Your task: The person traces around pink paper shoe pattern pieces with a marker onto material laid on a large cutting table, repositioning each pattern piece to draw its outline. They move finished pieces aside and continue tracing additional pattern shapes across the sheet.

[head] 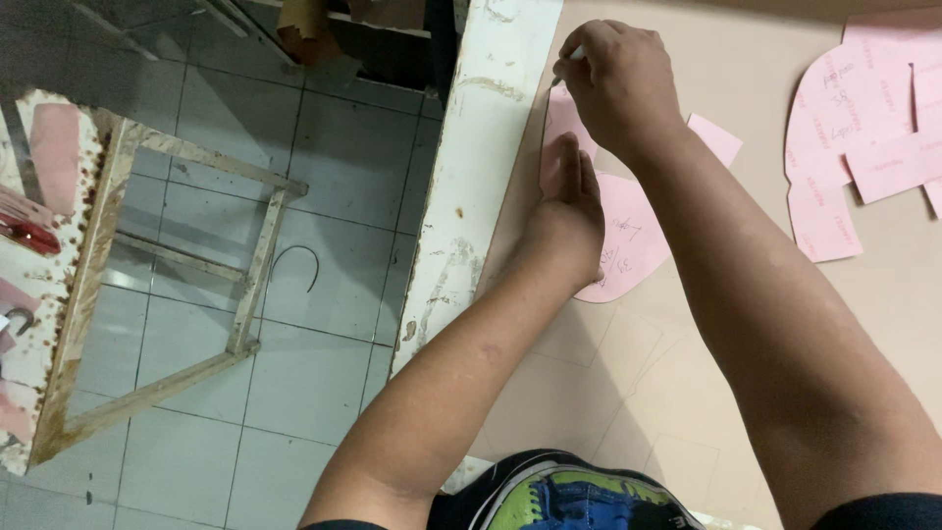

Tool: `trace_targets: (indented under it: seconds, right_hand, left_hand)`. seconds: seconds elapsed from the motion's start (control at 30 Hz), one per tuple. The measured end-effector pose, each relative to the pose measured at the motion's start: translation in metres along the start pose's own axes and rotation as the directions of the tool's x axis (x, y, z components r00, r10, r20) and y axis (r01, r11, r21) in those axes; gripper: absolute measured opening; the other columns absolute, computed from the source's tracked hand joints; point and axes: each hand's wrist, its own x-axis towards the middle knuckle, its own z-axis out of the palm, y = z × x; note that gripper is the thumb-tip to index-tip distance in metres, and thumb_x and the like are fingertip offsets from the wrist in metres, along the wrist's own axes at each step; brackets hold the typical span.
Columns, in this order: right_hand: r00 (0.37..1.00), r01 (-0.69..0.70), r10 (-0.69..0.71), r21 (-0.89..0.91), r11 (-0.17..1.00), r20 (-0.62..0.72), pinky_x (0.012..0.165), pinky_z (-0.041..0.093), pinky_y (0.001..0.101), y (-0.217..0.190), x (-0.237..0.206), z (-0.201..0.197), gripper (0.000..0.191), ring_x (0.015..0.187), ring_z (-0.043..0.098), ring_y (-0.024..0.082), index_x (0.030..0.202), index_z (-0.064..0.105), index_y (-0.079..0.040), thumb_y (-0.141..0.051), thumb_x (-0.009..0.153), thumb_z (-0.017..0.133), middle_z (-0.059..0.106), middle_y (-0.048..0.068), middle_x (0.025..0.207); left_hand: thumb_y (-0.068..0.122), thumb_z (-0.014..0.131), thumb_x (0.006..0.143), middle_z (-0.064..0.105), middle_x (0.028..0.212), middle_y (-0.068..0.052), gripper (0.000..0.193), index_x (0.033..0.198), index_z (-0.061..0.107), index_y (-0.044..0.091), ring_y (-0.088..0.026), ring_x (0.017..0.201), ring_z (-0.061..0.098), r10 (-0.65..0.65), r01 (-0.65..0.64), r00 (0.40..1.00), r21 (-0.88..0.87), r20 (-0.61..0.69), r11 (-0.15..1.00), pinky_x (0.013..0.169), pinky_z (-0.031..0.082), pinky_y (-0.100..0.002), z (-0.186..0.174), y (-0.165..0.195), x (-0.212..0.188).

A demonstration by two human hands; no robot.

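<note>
My left hand (569, 201) lies flat, fingers together, pressing a pink paper pattern piece (628, 240) onto a beige sheet (628, 373) on the table. My right hand (618, 83) is closed around a pen (567, 67) whose tip touches the sheet at the upper left edge of the pink piece, close to the table's white edge (471, 186). Faint traced outlines show on the beige sheet nearer to me.
More pink pattern pieces (854, 137) lie at the right of the table. To the left is a grey tiled floor (294, 393), with a worn wooden frame (157, 285) and a curved wire (294, 265) on the tiles. A shoe (579, 496) shows at the bottom.
</note>
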Motion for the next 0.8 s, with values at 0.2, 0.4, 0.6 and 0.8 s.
trace_targets:
  seconds: [0.2,0.4,0.6,0.8]
  right_hand:
    - [0.994,-0.111,0.112,0.121,0.986,-0.001,0.073,0.056,0.0397,0.004,-0.006,-0.002,0.007,0.084,0.072,0.030,0.102,0.070,-0.001,-0.006,0.099,0.074,0.073,0.013,0.096]
    - [0.994,-0.068,0.067,0.015,0.998,0.085,0.075,0.055,0.0431,0.019,-0.009,-0.010,0.007,0.087,0.071,0.032,0.099,0.071,-0.002,-0.008,0.100,0.074,0.074,0.012,0.095]
    - [0.995,-0.071,0.076,-0.077,0.995,0.068,0.075,0.054,0.0443,0.038,-0.022,-0.023,0.007,0.088,0.069,0.033,0.096,0.071,-0.003,-0.008,0.100,0.074,0.073,0.012,0.095]
    - [0.989,-0.136,0.141,-0.100,0.986,0.043,0.076,0.053,0.0450,0.044,-0.031,-0.026,0.007,0.087,0.068,0.034,0.099,0.072,-0.003,-0.009,0.100,0.075,0.072,0.013,0.095]
  left_hand:
    - [0.056,0.089,0.067,0.002,0.165,-0.041,0.144,0.154,0.004,-0.021,-0.049,0.156,0.004,-0.065,0.055,0.997,-0.209,-0.040,0.976,0.118,0.032,-0.027,0.008,0.003,0.004]
    - [0.023,0.097,0.059,-0.012,0.163,-0.028,0.141,0.154,-0.002,-0.011,-0.038,0.152,0.019,-0.149,0.098,0.988,-0.544,-0.050,0.834,0.113,0.039,-0.025,0.006,0.003,0.004]
    - [0.003,0.088,0.067,-0.019,0.167,-0.023,0.127,0.158,0.000,-0.006,-0.032,0.126,0.059,-0.140,0.159,0.987,-0.641,0.081,0.751,0.095,0.057,-0.031,-0.006,-0.002,0.000]
    - [0.007,0.092,0.062,-0.020,0.165,-0.027,0.131,0.156,0.002,-0.008,-0.034,0.122,0.061,-0.144,0.135,0.989,-0.620,0.035,0.773,0.091,0.058,-0.031,-0.011,-0.003,-0.003]
